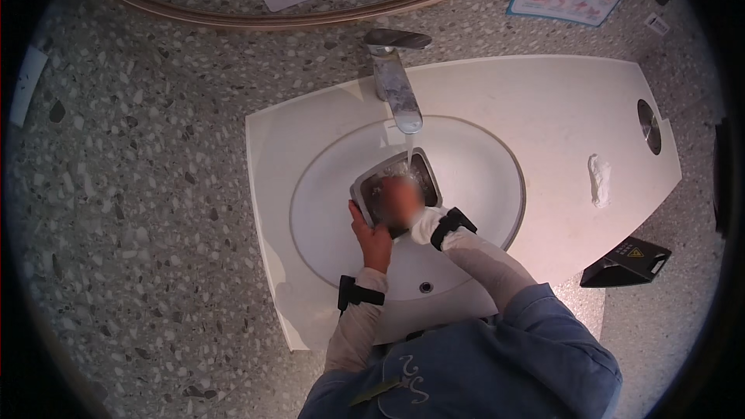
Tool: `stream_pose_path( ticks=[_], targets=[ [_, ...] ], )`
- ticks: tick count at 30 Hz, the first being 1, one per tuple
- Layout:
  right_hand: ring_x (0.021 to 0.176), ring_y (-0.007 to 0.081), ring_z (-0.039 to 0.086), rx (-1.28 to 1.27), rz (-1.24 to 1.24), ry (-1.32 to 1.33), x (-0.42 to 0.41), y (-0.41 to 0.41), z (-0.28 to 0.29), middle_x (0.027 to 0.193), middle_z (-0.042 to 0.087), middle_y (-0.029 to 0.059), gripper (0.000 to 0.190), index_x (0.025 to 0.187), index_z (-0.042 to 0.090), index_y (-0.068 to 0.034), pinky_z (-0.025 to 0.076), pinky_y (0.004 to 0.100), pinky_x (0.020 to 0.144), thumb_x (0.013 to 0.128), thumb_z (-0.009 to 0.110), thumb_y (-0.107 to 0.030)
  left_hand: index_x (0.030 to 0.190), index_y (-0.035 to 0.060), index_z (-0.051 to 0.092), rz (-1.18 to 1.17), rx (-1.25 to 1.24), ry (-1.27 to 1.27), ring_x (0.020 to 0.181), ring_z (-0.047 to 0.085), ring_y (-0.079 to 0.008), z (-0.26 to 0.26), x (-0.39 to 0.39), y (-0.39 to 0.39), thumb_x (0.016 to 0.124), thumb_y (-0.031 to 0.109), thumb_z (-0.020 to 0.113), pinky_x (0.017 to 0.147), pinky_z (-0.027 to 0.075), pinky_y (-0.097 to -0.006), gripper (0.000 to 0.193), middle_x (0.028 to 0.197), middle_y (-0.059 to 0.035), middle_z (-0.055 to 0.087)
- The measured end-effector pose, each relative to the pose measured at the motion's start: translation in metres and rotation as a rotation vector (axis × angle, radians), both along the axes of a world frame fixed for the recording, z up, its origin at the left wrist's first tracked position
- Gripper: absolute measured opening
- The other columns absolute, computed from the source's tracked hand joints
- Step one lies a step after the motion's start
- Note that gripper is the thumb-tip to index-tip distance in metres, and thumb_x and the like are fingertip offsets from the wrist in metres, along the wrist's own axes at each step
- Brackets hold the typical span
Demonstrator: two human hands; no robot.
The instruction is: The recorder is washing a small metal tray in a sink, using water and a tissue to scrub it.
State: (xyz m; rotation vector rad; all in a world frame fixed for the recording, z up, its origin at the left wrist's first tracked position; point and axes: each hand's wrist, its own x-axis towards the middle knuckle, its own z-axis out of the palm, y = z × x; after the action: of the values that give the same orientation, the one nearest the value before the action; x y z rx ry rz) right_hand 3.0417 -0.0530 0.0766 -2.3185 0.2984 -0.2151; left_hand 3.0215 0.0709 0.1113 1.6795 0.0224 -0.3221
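Observation:
A rectangular metal pan [432, 181] is tilted in the oval white washbasin [480, 186], beneath a chrome faucet [398, 93]. A thin stream of water [410, 148] falls from the spout into it. My left hand [373, 243] grips the pan's near left side, thumb at the rim and fingers along the outside. Inside the pan is my right hand [403, 201], reaching in from the near right. A blur covers that hand, so its fingers and anything in them cannot be made out. Water and small pale bits or bubbles show on the pan's bottom.
On the white countertop [559, 99] to the right lies a crumpled white cloth or paper [599, 181]. Beyond it is a round metal fitting [649, 127]. A black device with a warning label [627, 262] juts out below the counter's right edge. The mirror's rim [279, 24] curves above the faucet.

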Motion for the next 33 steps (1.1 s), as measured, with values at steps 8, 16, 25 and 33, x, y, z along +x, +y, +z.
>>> stream_pose_path(
  ticks=[8, 16, 25, 33],
  targets=[
    [0.084, 0.0362, 0.057, -0.442, 0.098, 0.209, -0.002, -0.048, 0.001, 0.088, 0.056, 0.0233, 0.022, 0.092, 0.055, -0.001, 0.049, 0.0423, 0.07, 0.073, 0.048, -0.008, 0.135, -0.0015, 0.015, -0.01, 0.035, -0.068, 0.11, 0.036, -0.0343, 0.0, -0.01, -0.001, 0.068, -0.001, 0.044, 0.098, 0.026, -0.0376, 0.073, 0.118, -0.0234, 0.037],
    [0.072, 0.0333, 0.062, -0.356, 0.089, 0.417, -0.021, -0.034, -0.007, 0.073, 0.062, 0.0192, 0.017, 0.073, 0.063, -0.003, 0.051, 0.0408, 0.066, 0.069, 0.053, -0.016, 0.136, -0.0001, 0.016, -0.084, 0.211, -0.183, 0.117, 0.034, -0.0289, 0.024, -0.005, -0.002, 0.067, -0.006, 0.042, 0.099, 0.026, -0.033, 0.074, 0.124, -0.0196, 0.033],
    [0.067, 0.0385, 0.059, -0.062, -0.07, 0.133, -0.01, 0.014, -0.008, 0.069, 0.06, 0.019, 0.013, 0.077, 0.06, -0.007, 0.048, 0.0458, 0.059, 0.069, 0.056, -0.017, 0.137, 0.0029, 0.013, 0.028, 0.15, -0.129, 0.119, 0.032, -0.0318, 0.028, 0.005, 0.001, 0.066, -0.006, 0.042, 0.101, 0.023, -0.0353, 0.077, 0.126, -0.0205, 0.03],
    [0.07, 0.037, 0.058, -0.155, 0.12, -0.053, -0.015, 0.001, -0.014, 0.072, 0.058, 0.0203, 0.024, 0.082, 0.057, -0.003, 0.048, 0.0443, 0.062, 0.06, 0.062, -0.012, 0.137, 0.0032, 0.012, -0.038, 0.225, -0.192, 0.12, 0.031, -0.0311, 0.037, 0.007, -0.002, 0.066, -0.005, 0.04, 0.102, 0.023, -0.0358, 0.077, 0.128, -0.0202, 0.028]
  ],
)
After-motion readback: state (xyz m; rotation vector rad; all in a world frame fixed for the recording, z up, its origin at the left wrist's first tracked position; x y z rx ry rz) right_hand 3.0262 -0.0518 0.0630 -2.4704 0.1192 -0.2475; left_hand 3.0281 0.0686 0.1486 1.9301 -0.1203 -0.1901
